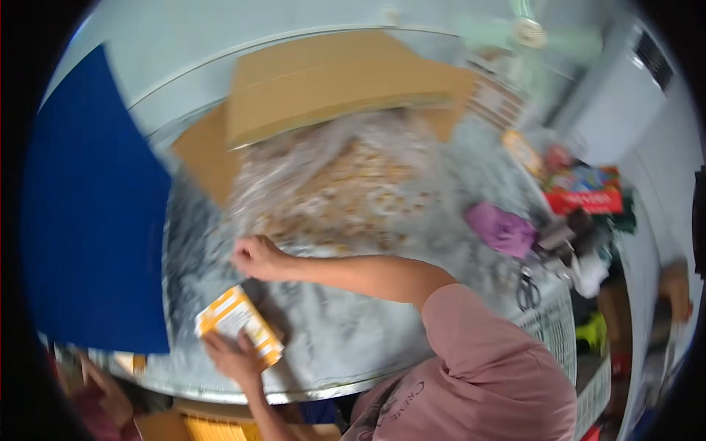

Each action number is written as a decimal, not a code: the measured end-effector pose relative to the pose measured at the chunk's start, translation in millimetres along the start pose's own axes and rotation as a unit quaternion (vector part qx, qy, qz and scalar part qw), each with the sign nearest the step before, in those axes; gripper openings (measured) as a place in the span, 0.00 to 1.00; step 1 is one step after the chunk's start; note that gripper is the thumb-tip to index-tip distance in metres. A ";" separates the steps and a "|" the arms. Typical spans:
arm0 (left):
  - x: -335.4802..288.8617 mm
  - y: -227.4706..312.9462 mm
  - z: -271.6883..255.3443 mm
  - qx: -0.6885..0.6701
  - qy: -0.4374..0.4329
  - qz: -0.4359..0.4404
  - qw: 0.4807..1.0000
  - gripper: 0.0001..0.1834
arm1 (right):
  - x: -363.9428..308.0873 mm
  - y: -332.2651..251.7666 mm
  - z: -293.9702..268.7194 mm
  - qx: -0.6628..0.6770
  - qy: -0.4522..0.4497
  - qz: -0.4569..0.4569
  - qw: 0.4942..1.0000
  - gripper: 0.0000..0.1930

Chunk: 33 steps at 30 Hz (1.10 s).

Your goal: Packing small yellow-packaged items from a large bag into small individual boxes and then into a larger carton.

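Crossing above the tabletop [331, 353] from right to left, the right forearm [353, 273] ends in the right hand [257, 257], whose fingers are curled inward; whether something is inside them, I cannot tell, because the view is blurred. The left hand [234, 360] comes from the lower edge and has hold of a yellow-and-white box [232, 312], with its thumb laid on the upper face, apart from the fingers. This box is at the near left part of the tabletop. The surface is grey-white with a marbled pattern (its near edge looks bent, as the lens is wide). Further back, a big cardboard box [331, 73] lies open, with clear plastic [287, 173] and many small brown and white pieces [368, 184] before it. On the right are a purple bundle [504, 229] and dark scissors [527, 292]; on the left stands a blue panel [95, 220].
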<state>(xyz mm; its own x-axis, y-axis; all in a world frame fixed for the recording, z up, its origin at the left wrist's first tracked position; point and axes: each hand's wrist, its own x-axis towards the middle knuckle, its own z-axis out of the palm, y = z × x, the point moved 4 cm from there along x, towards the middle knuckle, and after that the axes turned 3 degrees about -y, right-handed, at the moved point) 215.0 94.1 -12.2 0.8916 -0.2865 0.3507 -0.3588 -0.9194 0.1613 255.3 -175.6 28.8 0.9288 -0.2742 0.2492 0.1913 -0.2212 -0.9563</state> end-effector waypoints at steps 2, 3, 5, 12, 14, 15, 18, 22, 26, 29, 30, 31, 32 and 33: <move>6.0 10.5 4.5 0.013 -0.025 -0.012 1.000 0.42 | -56.0 -5.7 -88.6 0.016 0.029 0.040 0.999 0.08; 9.3 15.3 7.0 0.023 -0.039 -0.010 0.999 0.42 | -87.3 -4.6 -140.9 0.020 0.067 0.045 0.997 0.08; 15.5 17.8 13.8 0.022 -0.048 0.005 0.999 0.42 | -151.8 -0.3 -256.6 -0.002 0.151 0.035 0.988 0.06; 27.9 -5.9 13.1 0.068 -0.075 -0.070 0.992 0.49 | -336.0 -71.1 -581.0 -0.486 0.449 0.230 0.714 0.07; 26.0 5.6 -1.7 0.104 -0.097 -0.129 0.981 0.52 | -358.6 -74.6 -628.0 -0.572 0.446 0.278 0.630 0.10; 30.4 11.3 -8.0 0.104 -0.091 -0.124 0.983 0.52 | -372.9 -75.6 -642.6 -0.558 0.483 0.325 0.591 0.14; 38.9 9.0 -4.4 0.124 -0.137 -0.107 0.977 0.41 | -375.5 -48.3 -665.2 -0.542 0.506 0.373 0.558 0.23; 38.1 -2.2 -23.6 0.123 -0.090 -0.079 0.985 0.46 | -286.4 -7.7 -556.0 -0.493 0.364 0.264 0.745 0.24; 41.8 -69.6 -17.5 0.004 -0.091 -0.103 0.990 0.41 | -223.4 39.0 -362.0 -0.371 0.120 0.159 0.907 0.27; 41.2 -49.3 -6.4 0.120 -0.140 -0.187 0.965 0.46 | -216.4 3.8 -227.0 -0.184 -0.064 0.166 0.967 0.31; 51.6 -4.9 -6.4 0.058 -0.195 -0.177 0.963 0.47 | -216.6 4.9 -201.1 -0.173 -0.097 0.155 0.968 0.31; 51.9 21.5 -20.7 0.056 -0.208 -0.179 0.960 0.49 | -212.9 1.9 -172.4 -0.142 -0.095 0.135 0.976 0.32; 52.3 13.5 -21.5 0.060 -0.235 -0.228 0.943 0.51 | -205.9 -4.9 -136.1 -0.109 -0.098 0.115 0.982 0.33; 49.3 14.5 -24.8 0.067 -0.225 -0.237 0.943 0.53 | -198.8 -3.2 -99.1 -0.095 -0.136 0.098 0.981 0.33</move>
<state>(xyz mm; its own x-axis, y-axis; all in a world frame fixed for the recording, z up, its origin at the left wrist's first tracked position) 246.9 73.3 30.3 0.9807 0.1086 -0.1628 0.1217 -0.9899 0.0724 38.6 -213.1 -2.5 0.9971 -0.0748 -0.0111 -0.0379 -0.3675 -0.9292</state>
